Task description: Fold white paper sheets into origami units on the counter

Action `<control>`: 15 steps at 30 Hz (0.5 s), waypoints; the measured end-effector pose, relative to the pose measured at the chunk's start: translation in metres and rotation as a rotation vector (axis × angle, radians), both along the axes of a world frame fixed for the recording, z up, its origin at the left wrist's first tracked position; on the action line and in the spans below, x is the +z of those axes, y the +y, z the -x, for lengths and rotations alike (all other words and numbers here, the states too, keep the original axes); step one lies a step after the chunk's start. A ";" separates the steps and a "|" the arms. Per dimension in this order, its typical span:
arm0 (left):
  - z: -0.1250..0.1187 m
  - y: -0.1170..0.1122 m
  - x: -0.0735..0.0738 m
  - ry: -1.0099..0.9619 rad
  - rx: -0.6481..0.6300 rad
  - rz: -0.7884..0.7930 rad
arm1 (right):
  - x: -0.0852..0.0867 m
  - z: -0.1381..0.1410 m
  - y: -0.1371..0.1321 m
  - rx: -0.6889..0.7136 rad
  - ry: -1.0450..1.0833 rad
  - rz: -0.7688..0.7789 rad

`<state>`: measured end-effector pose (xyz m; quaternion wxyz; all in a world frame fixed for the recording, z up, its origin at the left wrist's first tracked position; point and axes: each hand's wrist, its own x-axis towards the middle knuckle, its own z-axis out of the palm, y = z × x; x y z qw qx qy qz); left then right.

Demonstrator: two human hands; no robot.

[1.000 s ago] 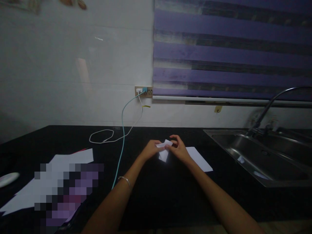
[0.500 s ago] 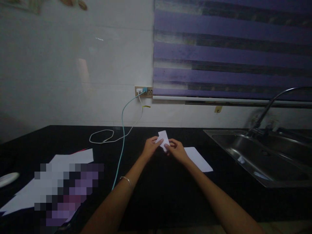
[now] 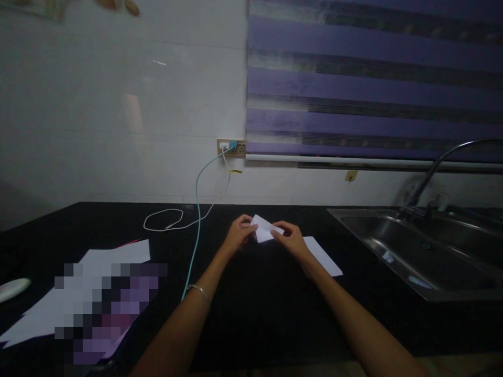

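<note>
A small folded piece of white paper (image 3: 264, 229) is held up above the black countertop, between my two hands. My left hand (image 3: 239, 233) pinches its left edge between thumb and fingers; a bracelet circles that wrist. On the opposite side, my right hand (image 3: 290, 238) grips the right corner, thumb in front and fingers behind. The fingers behind the paper are partly hidden. Another white sheet (image 3: 323, 256) lies flat on the counter beside my right forearm, which covers part of it.
At left lie several white sheets (image 3: 118, 254) and a blurred purple item (image 3: 133, 298), with a white object (image 3: 13, 289) at the edge. A teal cable (image 3: 198, 225) and a white cable (image 3: 157, 229) run from the wall socket (image 3: 239, 149). A steel sink (image 3: 408, 262) with a faucet (image 3: 428, 180) is at right.
The paper has turned from a narrow, upright position to a wider, triangular-looking one. My hands have moved apart slightly, the right one shifting to the right and the left one to the left.
</note>
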<state>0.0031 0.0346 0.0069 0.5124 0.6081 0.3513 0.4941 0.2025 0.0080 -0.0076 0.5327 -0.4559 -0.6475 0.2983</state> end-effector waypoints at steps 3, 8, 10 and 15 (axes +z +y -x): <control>0.002 0.002 -0.003 -0.006 -0.030 0.001 | 0.000 -0.002 0.000 0.033 -0.072 0.000; 0.005 0.006 -0.007 0.007 -0.050 -0.018 | 0.001 -0.001 -0.001 0.077 0.024 0.027; 0.005 0.007 -0.007 -0.001 -0.017 -0.024 | 0.001 0.000 -0.001 0.141 0.128 0.086; 0.004 0.007 -0.006 0.004 -0.009 -0.021 | 0.002 0.001 -0.002 0.208 0.211 0.147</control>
